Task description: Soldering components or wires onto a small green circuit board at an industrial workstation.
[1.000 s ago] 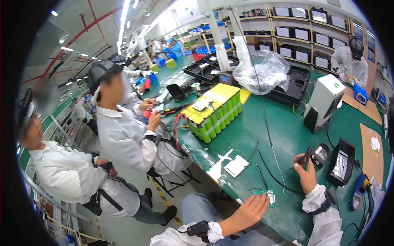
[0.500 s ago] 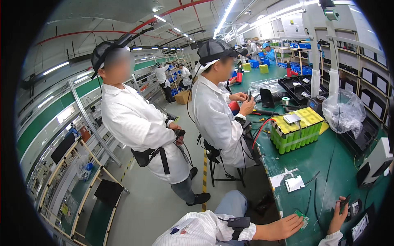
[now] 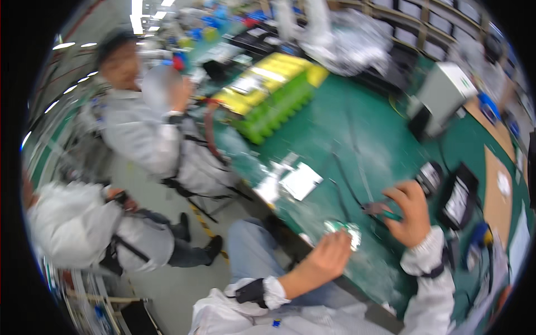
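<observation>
My left hand [image 3: 326, 258] has its fingers closed over the near edge of a small green circuit board [image 3: 352, 234], which lies on the green worktop [image 3: 312, 215]. To the right of it, my right hand [image 3: 410, 216] grips a small pair of pliers with green handles [image 3: 389, 213]. Their dark jaws point left, above the board and apart from it. Black wires [image 3: 345, 181] lie just beyond the board. A white flat rectangular piece [image 3: 301, 181] sits farther off to the left. Motion blur hides the finer detail.
A green battery pack with yellow top [image 3: 273, 97] stands at the far left of the worktop. To the right are a grey-white box device [image 3: 444, 97], a black box [image 3: 458, 195] and a roll [image 3: 429, 177]. A seated person [image 3: 139, 128] and a standing person [image 3: 84, 223] are at left.
The view has swung right and down, so the worktop fills more of it. The right hand with the pliers now shows fully; the left hand stays at the circuit board.
</observation>
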`<state>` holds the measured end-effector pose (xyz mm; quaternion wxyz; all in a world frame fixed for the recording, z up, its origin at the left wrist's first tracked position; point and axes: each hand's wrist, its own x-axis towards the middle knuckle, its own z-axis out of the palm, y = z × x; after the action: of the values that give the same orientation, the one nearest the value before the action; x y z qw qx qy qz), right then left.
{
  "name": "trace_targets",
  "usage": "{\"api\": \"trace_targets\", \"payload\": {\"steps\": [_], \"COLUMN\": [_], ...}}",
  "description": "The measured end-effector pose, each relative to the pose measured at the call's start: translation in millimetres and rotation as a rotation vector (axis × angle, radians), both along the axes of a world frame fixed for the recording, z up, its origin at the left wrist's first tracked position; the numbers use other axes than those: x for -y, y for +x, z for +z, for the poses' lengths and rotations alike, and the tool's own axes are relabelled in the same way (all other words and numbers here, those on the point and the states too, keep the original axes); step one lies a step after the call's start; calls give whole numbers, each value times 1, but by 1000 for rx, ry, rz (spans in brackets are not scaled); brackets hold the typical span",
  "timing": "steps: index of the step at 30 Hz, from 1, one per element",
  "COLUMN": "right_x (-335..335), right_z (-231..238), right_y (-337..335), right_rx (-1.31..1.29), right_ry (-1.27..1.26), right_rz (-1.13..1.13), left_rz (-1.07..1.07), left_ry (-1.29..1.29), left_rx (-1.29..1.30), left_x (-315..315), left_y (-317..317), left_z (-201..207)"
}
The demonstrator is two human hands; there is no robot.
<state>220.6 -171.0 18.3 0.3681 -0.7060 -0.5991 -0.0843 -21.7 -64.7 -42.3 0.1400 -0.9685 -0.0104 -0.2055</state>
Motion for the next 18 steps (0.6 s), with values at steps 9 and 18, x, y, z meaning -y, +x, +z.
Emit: {"api": "trace_targets", "payload": {"steps": [9, 18], "right_x": [-16, -54], "right_z": [-12, -2], "right_y": [22, 69], "right_rx": [395, 831], "right_ry": [-257, -163], "right_rz": [93, 479], "left_rz": [-60, -53], "left_ry": [-61, -34], "left_rx": [2, -12], "left_x": [2, 2], "left_y": [9, 6], "left_z": [-1, -1]}}
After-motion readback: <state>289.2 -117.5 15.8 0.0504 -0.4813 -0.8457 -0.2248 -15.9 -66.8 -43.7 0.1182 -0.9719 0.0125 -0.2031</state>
